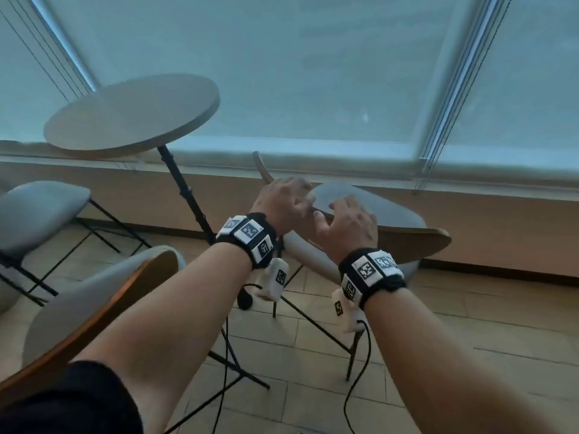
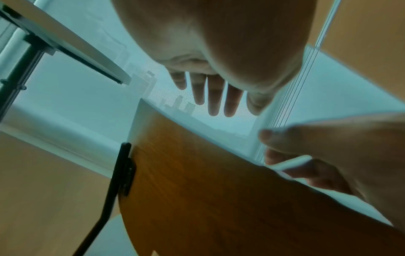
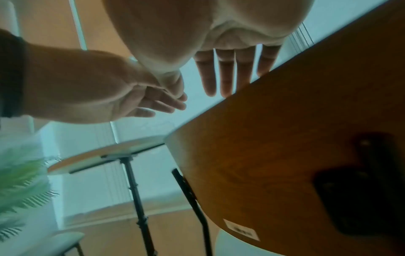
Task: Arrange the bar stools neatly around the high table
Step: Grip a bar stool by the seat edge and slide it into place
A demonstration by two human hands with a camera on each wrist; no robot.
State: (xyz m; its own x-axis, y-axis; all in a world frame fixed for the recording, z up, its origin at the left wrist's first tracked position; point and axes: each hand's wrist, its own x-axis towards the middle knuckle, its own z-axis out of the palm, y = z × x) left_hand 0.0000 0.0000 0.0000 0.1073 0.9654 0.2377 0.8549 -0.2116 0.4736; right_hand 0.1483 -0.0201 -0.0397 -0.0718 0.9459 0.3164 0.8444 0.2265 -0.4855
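Note:
The round high table (image 1: 131,114) stands at the upper left on a thin black pole. A grey-cushioned bar stool with a wooden shell (image 1: 376,211) stands to its right, by the window wall. Both my hands hover over that stool's near edge. My left hand (image 1: 283,198) has its fingers (image 2: 217,97) straight and spread, just above the wooden back (image 2: 219,190). My right hand (image 1: 347,219) reaches over the rim with straight fingers (image 3: 228,74); whether it touches the shell (image 3: 295,155) I cannot tell. A second stool (image 1: 40,211) is at the far left, a third (image 1: 94,308) under my left forearm.
A window with drawn blinds (image 1: 313,73) and a low wall ledge (image 1: 470,189) run behind the table. The floor (image 1: 454,355) is tiled. A green plant (image 3: 22,181) shows left of the table in the right wrist view. Cables hang from both wrist cameras.

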